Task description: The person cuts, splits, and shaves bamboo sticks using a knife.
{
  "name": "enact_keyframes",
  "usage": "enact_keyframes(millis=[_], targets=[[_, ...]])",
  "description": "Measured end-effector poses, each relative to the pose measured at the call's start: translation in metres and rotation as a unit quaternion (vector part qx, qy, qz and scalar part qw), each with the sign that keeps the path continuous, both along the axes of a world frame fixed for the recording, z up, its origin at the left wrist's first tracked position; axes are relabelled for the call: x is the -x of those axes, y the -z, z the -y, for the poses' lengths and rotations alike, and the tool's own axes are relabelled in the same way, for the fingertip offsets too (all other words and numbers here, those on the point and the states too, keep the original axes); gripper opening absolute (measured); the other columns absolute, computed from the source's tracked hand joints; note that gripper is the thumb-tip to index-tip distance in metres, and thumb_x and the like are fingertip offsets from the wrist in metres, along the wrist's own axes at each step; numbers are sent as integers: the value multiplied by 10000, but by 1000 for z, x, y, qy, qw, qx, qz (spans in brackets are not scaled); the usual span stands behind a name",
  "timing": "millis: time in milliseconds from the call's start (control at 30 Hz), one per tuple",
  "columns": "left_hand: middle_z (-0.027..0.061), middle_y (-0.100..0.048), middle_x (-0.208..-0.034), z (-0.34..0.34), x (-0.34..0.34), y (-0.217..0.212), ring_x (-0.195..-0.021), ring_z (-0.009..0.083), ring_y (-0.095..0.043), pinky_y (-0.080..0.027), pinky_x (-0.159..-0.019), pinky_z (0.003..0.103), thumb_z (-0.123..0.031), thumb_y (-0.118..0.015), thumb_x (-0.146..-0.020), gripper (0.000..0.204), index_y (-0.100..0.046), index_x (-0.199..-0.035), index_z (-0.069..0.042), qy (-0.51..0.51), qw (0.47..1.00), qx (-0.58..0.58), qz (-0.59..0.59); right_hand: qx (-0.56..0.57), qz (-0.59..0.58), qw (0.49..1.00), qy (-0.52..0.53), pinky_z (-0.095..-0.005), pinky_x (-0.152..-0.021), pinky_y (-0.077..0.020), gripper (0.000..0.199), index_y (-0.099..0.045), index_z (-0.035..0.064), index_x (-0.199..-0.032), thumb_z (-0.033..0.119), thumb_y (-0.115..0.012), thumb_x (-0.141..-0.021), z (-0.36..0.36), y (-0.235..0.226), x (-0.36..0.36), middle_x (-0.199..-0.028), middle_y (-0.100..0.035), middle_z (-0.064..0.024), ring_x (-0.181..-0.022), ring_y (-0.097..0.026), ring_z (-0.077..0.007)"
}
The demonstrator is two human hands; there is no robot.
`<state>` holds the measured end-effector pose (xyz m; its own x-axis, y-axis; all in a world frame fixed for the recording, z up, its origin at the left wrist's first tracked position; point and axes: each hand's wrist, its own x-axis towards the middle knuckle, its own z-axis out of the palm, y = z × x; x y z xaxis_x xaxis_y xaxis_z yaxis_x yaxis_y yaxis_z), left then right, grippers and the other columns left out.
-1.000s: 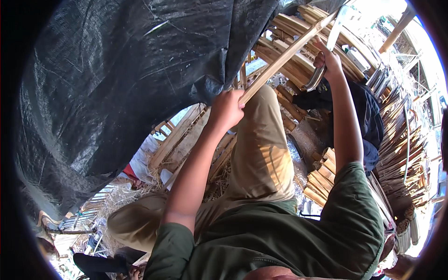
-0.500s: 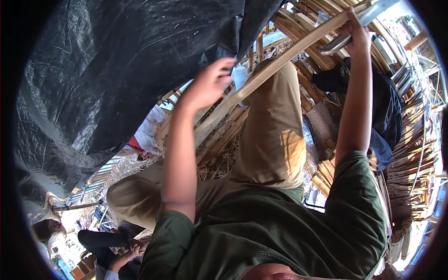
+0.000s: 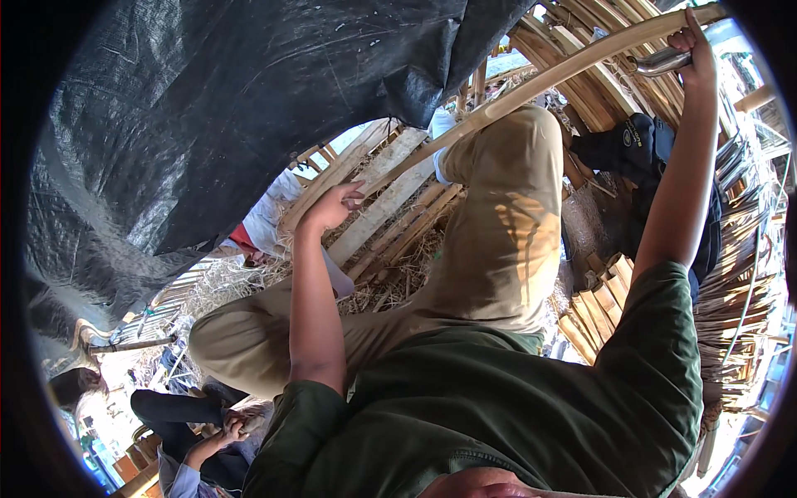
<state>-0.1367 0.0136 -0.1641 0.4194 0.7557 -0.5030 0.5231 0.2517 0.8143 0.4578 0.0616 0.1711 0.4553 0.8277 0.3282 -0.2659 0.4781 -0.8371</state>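
A long pale bamboo strip (image 3: 531, 87) runs from the upper right down across my raised knee in khaki trousers (image 3: 506, 216). My right hand (image 3: 696, 43) is stretched far out at the strip's upper end, closed on the handle of a metal-bladed knife (image 3: 660, 61) that lies against the strip. My left hand (image 3: 330, 207) is lower, by the strip's near end, fingers spread and only the fingertips close to it. I cannot tell if they touch it.
A black tarpaulin (image 3: 232, 108) hangs over the upper left. Stacked bamboo slats (image 3: 390, 195) and dry shavings lie under my legs, more slats (image 3: 739, 274) on the right. Dark shoes (image 3: 623, 145) rest beyond my knee. Another person's hands (image 3: 226, 427) are at lower left.
My left hand has let go of the strip and dropped toward its near end. My right hand with the knife has moved further out along the strip.
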Motion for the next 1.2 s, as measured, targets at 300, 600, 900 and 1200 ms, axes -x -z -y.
enact_keyframes(millis=[300,600,900,1200], targets=[[228,-412,-1499,13,-71,32,-1357,340,-457,-392,-1103,382,4,-600,-899,746,-248,-1548,-102,37,983,-167,-70,3,157,973,172,-340,-456,-419,310,-554,130,-739,344,-631,-950,25,-33,59,-514,-423,8,-443,-441,-166],[251,-520,-1390,34,-128,64,-1289,370,-518,-440,-1043,402,56,-572,-787,795,-315,-1523,-101,128,975,-179,-4,57,150,987,8,-314,-427,-391,279,-601,66,-797,255,-568,-999,8,-31,55,-529,-449,13,-422,-427,-143],[203,-635,-1269,56,-141,73,-1136,294,-624,-486,-934,403,1,-522,-844,470,-596,-1304,-65,358,911,-55,-199,106,140,984,-40,-287,-414,-369,268,-586,83,-764,255,-740,-900,30,23,161,-536,-464,15,-430,-468,-120],[144,-582,-1326,1,-93,-105,-1117,207,-617,-494,-881,293,-28,-370,-1017,435,-453,-1441,-78,84,982,-169,32,141,119,968,-169,-265,-410,-392,308,-635,16,-735,251,-793,-856,66,114,246,-524,-561,-31,-433,-544,-117]])
